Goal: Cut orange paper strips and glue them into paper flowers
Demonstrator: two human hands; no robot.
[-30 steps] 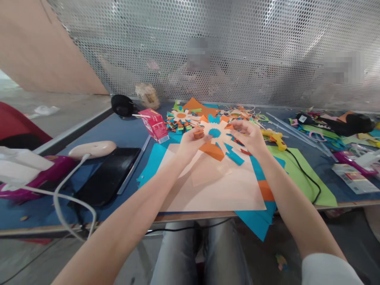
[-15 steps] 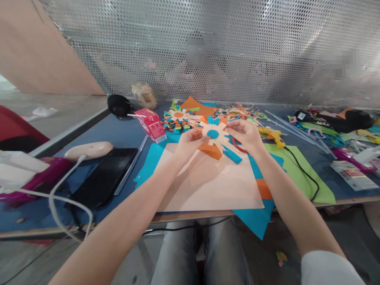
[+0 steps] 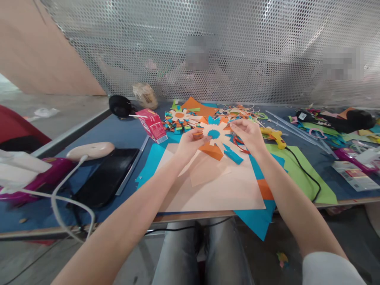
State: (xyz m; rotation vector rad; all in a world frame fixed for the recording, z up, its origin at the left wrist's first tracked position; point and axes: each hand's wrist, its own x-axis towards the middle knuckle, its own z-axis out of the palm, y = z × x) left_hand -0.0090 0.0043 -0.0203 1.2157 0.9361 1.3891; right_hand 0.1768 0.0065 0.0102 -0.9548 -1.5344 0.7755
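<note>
A layered paper flower [image 3: 220,139], with peach, orange and blue petals around a blue centre, is held up above the peach paper sheet [image 3: 184,194]. My left hand [image 3: 193,143] is closed on its left side, thumb lying by the centre. At the upper right petals, my right hand [image 3: 247,134] has its thumb and fingers pinched together at the edge; its exact contact is hard to make out. Red scissors handles [image 3: 242,145] show beneath my right hand. Behind the left hand lies another fringed paper flower [image 3: 179,115].
Left of the papers are a pink drink carton [image 3: 152,126], a black phone [image 3: 107,178] and a white charging cable [image 3: 55,198]. A yellow glue gun [image 3: 276,136] lies on green paper [image 3: 305,170] to the right. Coloured scraps [image 3: 243,113] are heaped near the perforated metal screen [image 3: 237,59].
My right hand has shifted slightly right along the flower's edge, uncovering more of the red handles. My left hand keeps its grip, and the flower has hardly moved.
</note>
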